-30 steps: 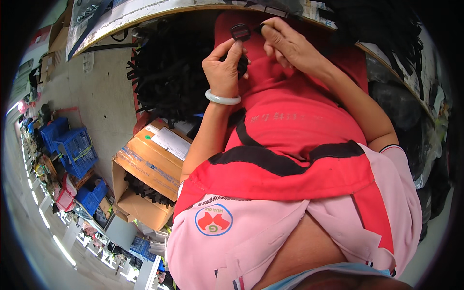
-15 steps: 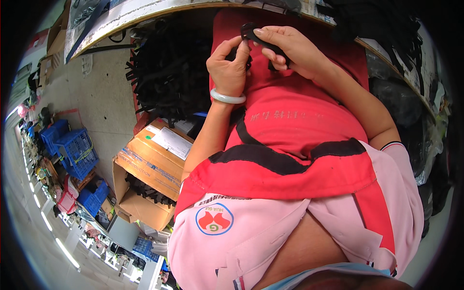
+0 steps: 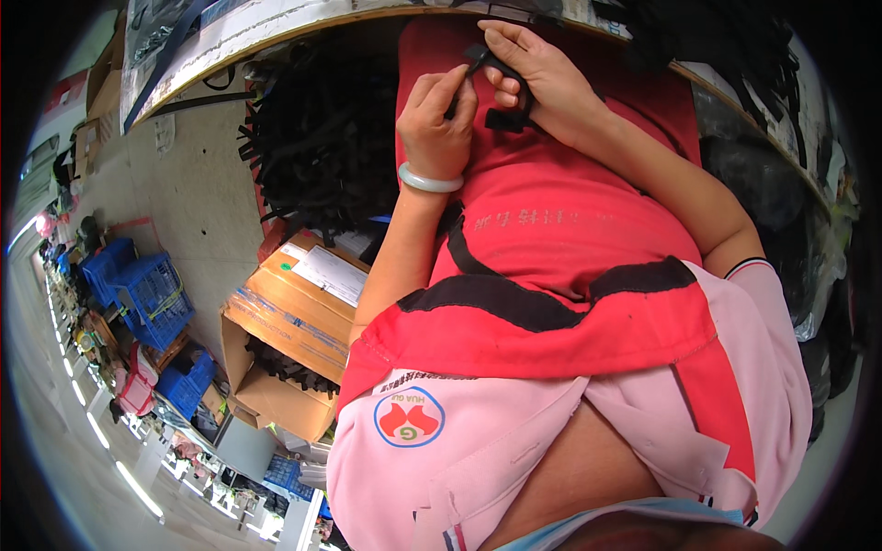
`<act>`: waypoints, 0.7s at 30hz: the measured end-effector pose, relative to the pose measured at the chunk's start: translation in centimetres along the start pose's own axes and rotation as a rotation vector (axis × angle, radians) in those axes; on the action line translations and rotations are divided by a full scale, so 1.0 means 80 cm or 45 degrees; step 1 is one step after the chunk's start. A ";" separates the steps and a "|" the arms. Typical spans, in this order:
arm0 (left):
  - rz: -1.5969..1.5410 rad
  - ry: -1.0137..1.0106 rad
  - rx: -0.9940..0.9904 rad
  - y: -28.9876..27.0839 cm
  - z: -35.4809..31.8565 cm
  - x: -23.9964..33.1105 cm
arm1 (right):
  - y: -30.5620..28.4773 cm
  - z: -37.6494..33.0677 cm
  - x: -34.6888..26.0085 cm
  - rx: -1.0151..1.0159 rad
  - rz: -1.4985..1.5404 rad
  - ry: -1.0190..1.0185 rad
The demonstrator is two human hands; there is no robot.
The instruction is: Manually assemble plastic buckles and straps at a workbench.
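Note:
My left hand wears a pale green bangle and pinches one end of a black strap with a plastic buckle. My right hand grips the same strap, with a black buckle part under its fingers. Both hands work over my lap, on a red apron with a black band, just below the curved edge of a workbench.
A heap of black straps hangs beside my left knee. An open cardboard box with black parts stands on the floor at my left. Blue crates lie farther left. More black straps pile on the bench at right.
Both hands have shifted slightly up toward the bench edge with the strap. The left fingers now pinch the strap end closer to the right hand.

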State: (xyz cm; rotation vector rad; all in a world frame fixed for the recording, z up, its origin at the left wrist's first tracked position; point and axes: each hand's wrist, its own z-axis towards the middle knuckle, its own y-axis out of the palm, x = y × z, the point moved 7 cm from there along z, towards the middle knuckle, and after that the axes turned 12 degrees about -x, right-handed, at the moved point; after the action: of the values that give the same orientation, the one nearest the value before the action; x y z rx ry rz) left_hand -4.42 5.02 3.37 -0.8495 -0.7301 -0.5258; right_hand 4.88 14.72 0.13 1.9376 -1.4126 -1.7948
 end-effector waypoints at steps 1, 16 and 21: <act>0.017 0.004 -0.004 0.001 0.000 0.002 | -0.003 0.001 0.000 0.008 0.002 -0.009; -1.347 -1.002 -0.085 0.024 -0.017 -0.045 | 0.040 -0.035 -0.072 -0.229 -0.982 -0.466; -1.138 -0.877 -0.035 0.016 -0.013 -0.034 | 0.006 -0.022 -0.052 -0.068 -1.000 -0.003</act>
State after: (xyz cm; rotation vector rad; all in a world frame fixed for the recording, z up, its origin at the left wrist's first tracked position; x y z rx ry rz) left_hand -4.94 5.26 0.25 -0.6932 -1.7681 -1.0500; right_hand 6.76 16.51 3.87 2.6821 -0.5972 -2.0572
